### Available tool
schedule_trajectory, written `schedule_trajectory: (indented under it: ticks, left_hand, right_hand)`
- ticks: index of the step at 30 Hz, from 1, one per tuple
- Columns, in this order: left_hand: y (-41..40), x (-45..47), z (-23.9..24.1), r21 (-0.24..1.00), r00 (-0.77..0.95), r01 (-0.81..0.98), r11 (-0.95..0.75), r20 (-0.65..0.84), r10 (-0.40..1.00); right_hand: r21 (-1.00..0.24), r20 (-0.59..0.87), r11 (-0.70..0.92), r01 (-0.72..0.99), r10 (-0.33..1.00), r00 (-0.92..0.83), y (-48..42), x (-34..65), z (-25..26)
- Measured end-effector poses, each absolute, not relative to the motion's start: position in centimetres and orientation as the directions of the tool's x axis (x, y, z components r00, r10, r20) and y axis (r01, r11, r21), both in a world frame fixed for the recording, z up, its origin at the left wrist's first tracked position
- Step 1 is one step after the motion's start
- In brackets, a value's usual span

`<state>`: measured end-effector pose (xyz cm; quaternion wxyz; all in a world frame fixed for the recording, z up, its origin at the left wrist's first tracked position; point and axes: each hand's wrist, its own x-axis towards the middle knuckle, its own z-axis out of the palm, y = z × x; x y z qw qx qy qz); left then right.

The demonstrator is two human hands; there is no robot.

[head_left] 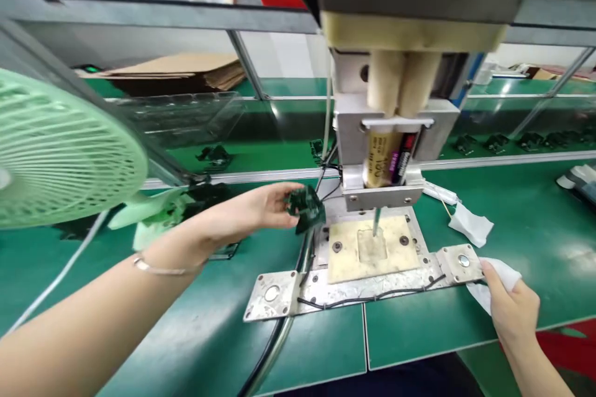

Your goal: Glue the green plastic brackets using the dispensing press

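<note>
My left hand (272,206) grips a small black plastic part (306,208) between thumb and fingers, just left of the dispensing machine. The part is blurred, so its details are hard to make out. My right hand (514,307) is closed on a white wipe (506,273), beside the metal button plate (464,262) at the machine's right. Between the hands is a cream fixture plate (342,267) with a shallow recess. A nozzle (376,222) points down at it from the twin glue cartridge (388,158) in its metal holder.
A green fan (60,149) stands at the left. Cables (298,285) run down past the left button plate (270,294). Another white wipe (470,224) lies right of the fixture. Several black parts (531,141) sit on the green strip behind. A shelf (139,9) crosses above.
</note>
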<state>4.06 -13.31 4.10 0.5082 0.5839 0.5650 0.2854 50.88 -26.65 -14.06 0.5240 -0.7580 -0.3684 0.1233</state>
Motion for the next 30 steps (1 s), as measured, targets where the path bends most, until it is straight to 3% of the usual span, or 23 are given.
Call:
schedule_trajectory:
  ticks: [3, 7, 12, 17, 21, 25, 27, 30]
  left_hand:
    - [-16.6, 6.2, 2.8, 0.888, 0.304, 0.342, 0.309, -0.416, 0.857]
    - [-18.9, 9.9, 1.1, 0.874, 0.353, 0.237, 0.424, -0.485, 0.800]
    - [-18.6, 13.6, 0.1, 0.889, 0.406, 0.134, 0.438, -0.453, 0.794]
    - [-16.5, 14.6, -1.6, 0.957, 0.459, 0.111, 0.269, -0.289, 0.840]
    - [-15.9, 14.4, -2.5, 0.958, 0.442, 0.287, 0.013, -0.144, 0.885]
    - [-16.7, 14.0, -2.4, 0.721, 0.463, 0.633, -0.283, -0.059, 0.884]
    - [-17.4, 13.4, -2.1, 0.606, 0.426, 0.723, -0.332, -0.013, 0.905]
    - [-18.9, 11.2, -1.6, 0.607, 0.287, 0.760, -0.234, 0.009, 0.958]
  right_hand:
    - [-0.913, 0.112, -0.226, 0.340, 0.662, 0.741, -26.5, 50.2, -13.6]
    - [-0.927, 0.092, -0.209, 0.311, 0.678, 0.729, -26.6, 49.9, -13.2]
    - [-0.928, 0.089, -0.211, 0.306, 0.672, 0.735, -26.8, 49.6, -12.9]
    - [-0.950, 0.084, -0.165, 0.265, 0.682, 0.727, -26.7, 49.4, -12.7]
    - [-0.964, 0.014, -0.192, 0.183, 0.650, 0.759, -26.7, 48.8, -11.7]
    - [-0.961, -0.072, -0.250, 0.116, 0.634, 0.770, -26.3, 48.5, -10.1]
    - [-0.952, -0.071, -0.273, 0.139, 0.638, 0.767, -25.6, 48.4, -9.3]
    - [-0.930, -0.084, -0.313, 0.191, 0.689, 0.720, -24.3, 48.3, -8.8]
